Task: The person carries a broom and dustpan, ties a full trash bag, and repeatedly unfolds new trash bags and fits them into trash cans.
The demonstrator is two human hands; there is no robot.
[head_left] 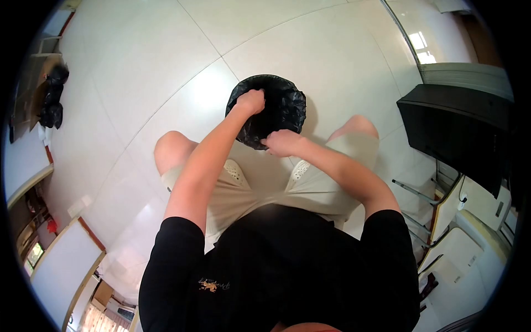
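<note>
**Small pinches and an even fold suit this bin liner**

The right hand pinches the near edge of the black bin liner between thumb and fingers. The left hand lies at the far-left part of the mouth, its fingers curled down onto the plastic; their tips are hidden, so I cannot tell whether that grip is closed on the film or only pressing it.

With 2 hands set well apart on the mouth, the pull can be shared. I would take small folds of film, ease them outward and down, and work round in short stretches, since thin plastic probably tears or slips under a hard tug at 1 spot. The right side of the mouth looks crumpled and likely needs the most smoothing.

The lined mouth stands open and roughly round, between and just ahead of the person's 2 knees; whatever wall the liner covers is hidden. Lightly bracing it from both sides should stop it sliding on the smooth floor tiles. The large black case at the right is well apart, leaving the right elbow room.
</note>
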